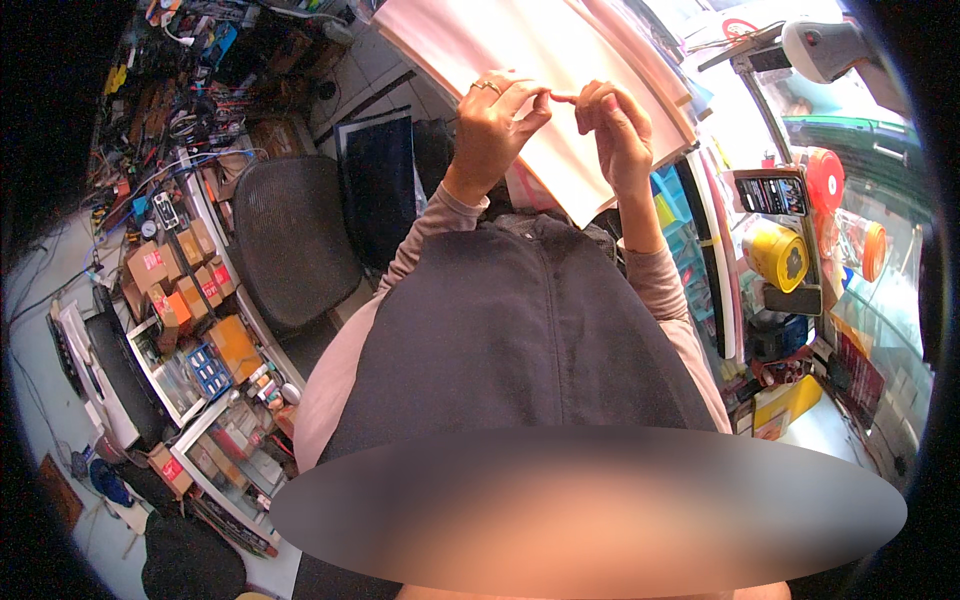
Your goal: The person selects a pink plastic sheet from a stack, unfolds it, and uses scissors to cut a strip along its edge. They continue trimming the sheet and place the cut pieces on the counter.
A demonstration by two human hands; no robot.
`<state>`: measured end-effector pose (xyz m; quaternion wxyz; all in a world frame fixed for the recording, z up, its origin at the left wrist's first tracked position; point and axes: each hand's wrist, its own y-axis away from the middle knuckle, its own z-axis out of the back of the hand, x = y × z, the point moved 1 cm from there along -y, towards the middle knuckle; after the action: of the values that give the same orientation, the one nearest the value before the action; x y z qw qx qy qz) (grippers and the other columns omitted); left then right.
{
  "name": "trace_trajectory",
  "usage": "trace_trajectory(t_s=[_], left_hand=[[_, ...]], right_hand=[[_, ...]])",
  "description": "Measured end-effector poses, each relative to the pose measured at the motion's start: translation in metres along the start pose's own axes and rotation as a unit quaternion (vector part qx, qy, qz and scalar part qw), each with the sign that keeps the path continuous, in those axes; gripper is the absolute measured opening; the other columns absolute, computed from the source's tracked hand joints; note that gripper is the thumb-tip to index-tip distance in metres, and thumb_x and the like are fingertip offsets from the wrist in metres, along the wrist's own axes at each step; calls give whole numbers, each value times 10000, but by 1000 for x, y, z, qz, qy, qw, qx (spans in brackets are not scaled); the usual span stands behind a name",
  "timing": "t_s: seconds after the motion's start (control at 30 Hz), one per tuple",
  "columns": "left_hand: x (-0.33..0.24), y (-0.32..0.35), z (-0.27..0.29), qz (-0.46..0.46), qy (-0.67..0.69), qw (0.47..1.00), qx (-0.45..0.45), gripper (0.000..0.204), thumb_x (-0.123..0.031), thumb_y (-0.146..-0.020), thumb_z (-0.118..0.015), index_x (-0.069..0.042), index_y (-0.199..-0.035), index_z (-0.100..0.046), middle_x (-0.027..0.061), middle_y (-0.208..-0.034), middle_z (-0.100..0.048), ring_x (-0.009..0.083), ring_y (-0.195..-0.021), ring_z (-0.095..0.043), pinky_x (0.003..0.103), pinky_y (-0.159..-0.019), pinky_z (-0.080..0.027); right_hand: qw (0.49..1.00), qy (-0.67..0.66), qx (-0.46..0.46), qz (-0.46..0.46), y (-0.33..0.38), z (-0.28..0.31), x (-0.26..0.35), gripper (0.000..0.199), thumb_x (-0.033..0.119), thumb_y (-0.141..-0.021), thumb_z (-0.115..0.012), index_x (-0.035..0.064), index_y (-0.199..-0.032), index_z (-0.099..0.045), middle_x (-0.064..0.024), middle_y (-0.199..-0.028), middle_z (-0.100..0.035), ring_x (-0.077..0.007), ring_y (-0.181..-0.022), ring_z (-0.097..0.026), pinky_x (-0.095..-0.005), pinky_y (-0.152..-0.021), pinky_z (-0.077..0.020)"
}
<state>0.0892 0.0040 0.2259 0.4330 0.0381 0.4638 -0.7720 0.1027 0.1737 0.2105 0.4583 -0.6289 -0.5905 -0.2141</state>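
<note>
Fingers above pale pink surface

We have a pale pink board lying flat, to the right of the chair and reaching farther from us than it does. Its long left edge, on the chair's side, slants down to a pointed corner near us; tan, layered strips line its right side, away from the chair. Light bleaches its middle, and its far end runs out of view. Our left hand, nearer the chair, and our right hand are over it, fingertips close together; whether they pinch something tiny, we cannot tell.
</note>
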Motion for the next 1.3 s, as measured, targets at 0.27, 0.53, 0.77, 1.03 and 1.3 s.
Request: trace_trajectory(t_s=[0.27,0.53,0.77,1.03,1.3], left_hand=[[54,38,7,150,16,988,25,108,-89,-872,-660,-17,-952,-658,111,-918,-694,252,-850,-675,383,-810,-533],[127,144,-54,567,340,742,-113,358,-155,-937,-687,-34,-1222,-508,100,-1154,-565,176,-989,-584,322,-824,-525],[125,159,-85,509,268,802,-162,536,-10,-840,-738,-24,-1315,-490,146,-1244,-551,189,-994,-627,297,-787,-568],[106,126,-90,497,277,819,-72,375,-121,-873,-709,25,-1172,-534,194,-1105,-662,306,-1047,-650,426,-907,-521],[39,58,-81,335,151,926,84,476,-16,-838,-596,53,-1283,-442,315,-883,-659,479,-863,-664,497,-748,-554]], right_hand=[[852,514,30,-90,-3,50,-30,188,167,-942,-655,26,-1066,-649,-123,-987,-645,-241,-900,-637,-339,-884,-506],[544,830,-83,-91,-24,151,-76,553,322,-804,-782,73,-1251,-573,-166,-1246,-543,-380,-1220,-477,-607,-992,-391],[577,791,-106,-174,-25,147,-83,604,362,-758,-837,48,-1192,-559,-179,-1228,-518,-399,-1201,-469,-576,-977,-406],[567,797,-95,-186,-32,154,-83,685,404,-703,-874,37,-1181,-549,-191,-1251,-525,-417,-1229,-464,-592,-973,-436],[622,751,-90,-204,-33,183,-80,600,324,-762,-839,21,-1217,-593,-213,-1140,-662,-364,-1082,-644,-451,-951,-482]])
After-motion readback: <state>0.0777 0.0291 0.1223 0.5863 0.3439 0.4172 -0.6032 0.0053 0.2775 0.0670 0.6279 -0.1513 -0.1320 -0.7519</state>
